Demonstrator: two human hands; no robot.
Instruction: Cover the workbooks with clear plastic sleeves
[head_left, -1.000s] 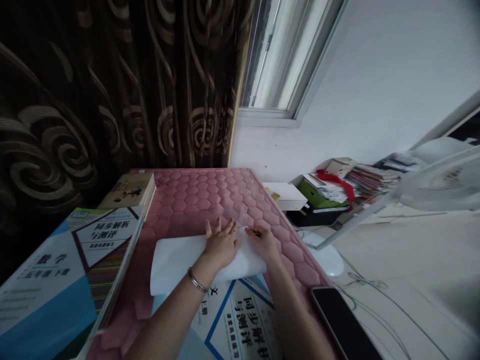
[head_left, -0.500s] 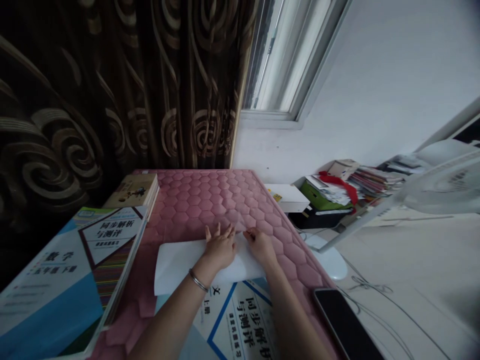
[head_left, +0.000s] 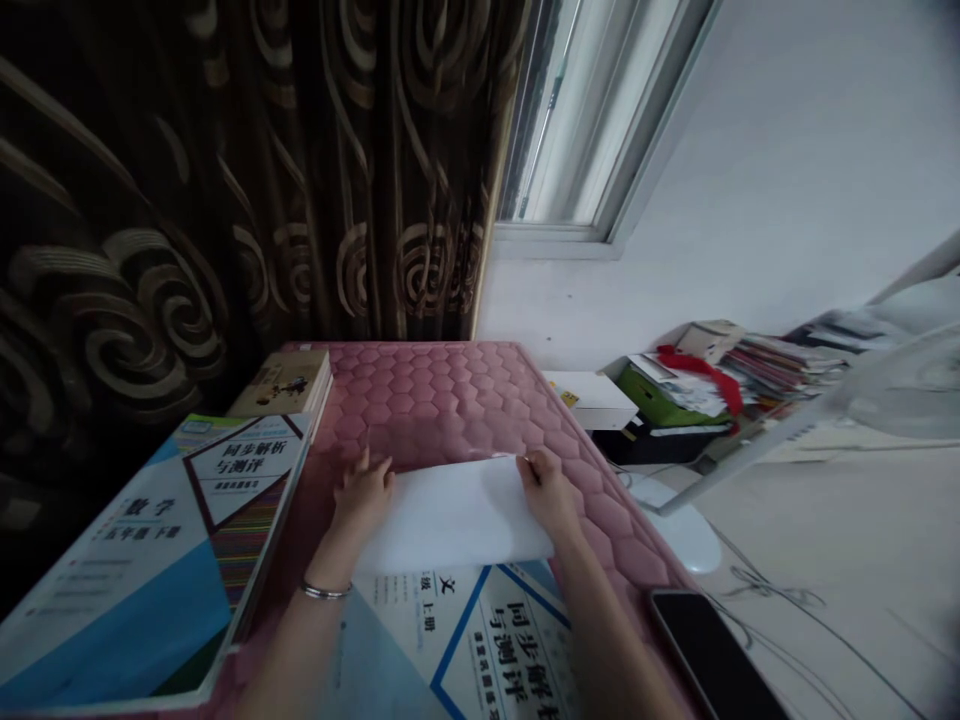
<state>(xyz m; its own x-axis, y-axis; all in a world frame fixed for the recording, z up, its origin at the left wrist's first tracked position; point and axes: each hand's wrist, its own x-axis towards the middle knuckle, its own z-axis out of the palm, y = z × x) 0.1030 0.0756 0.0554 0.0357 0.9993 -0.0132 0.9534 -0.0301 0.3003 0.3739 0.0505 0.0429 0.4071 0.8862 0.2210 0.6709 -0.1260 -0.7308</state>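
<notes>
A white sheet (head_left: 457, 515) lies across the top of a blue and white workbook (head_left: 480, 640) on a pink quilted pad (head_left: 442, 400). My left hand (head_left: 362, 497) rests on the sheet's left end, fingers curled over its edge, a bracelet on the wrist. My right hand (head_left: 546, 490) pinches the sheet's upper right corner. A faint clear film seems to lie along the sheet's far edge.
A large workbook (head_left: 150, 550) lies at the left with a smaller book (head_left: 285, 382) behind it. A black phone (head_left: 712, 655) lies at the pad's right edge. A white fan (head_left: 885, 385), piled books and a white box (head_left: 592, 398) stand to the right. Dark curtain behind.
My left hand has slid from the sheet's middle to its left end. The right hand stayed at the upper right corner. The view shifted slightly.
</notes>
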